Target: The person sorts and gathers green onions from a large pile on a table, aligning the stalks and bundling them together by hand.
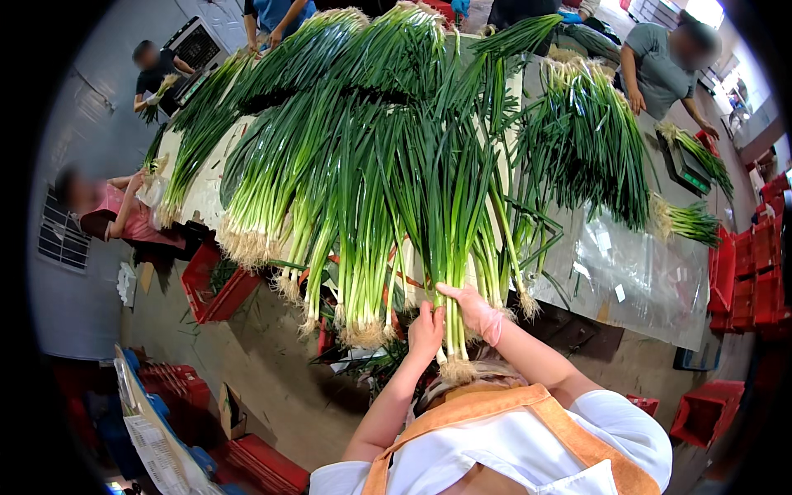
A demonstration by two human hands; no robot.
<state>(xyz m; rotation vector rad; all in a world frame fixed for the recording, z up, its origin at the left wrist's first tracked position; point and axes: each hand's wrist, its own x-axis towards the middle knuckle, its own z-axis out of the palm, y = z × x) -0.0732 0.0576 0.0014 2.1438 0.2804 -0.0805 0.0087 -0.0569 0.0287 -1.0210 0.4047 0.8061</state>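
Observation:
A small bunch of green onions lies between my hands at the table's near edge, its roots pointing towards my orange apron. My right hand, in a thin clear glove, closes around the pale stalks. On the bunch's left side, my left hand has its fingers curled against the stalks. Long green leaves run from it up across the pile. More green onions with pale stems and roots lie to the left. A thicker pile sits further left.
Other piles of green onions cover the table's far side and right. Clear plastic sheeting lies at the right, near a scale. Red crates stand left and right on the floor. Several people work around the table.

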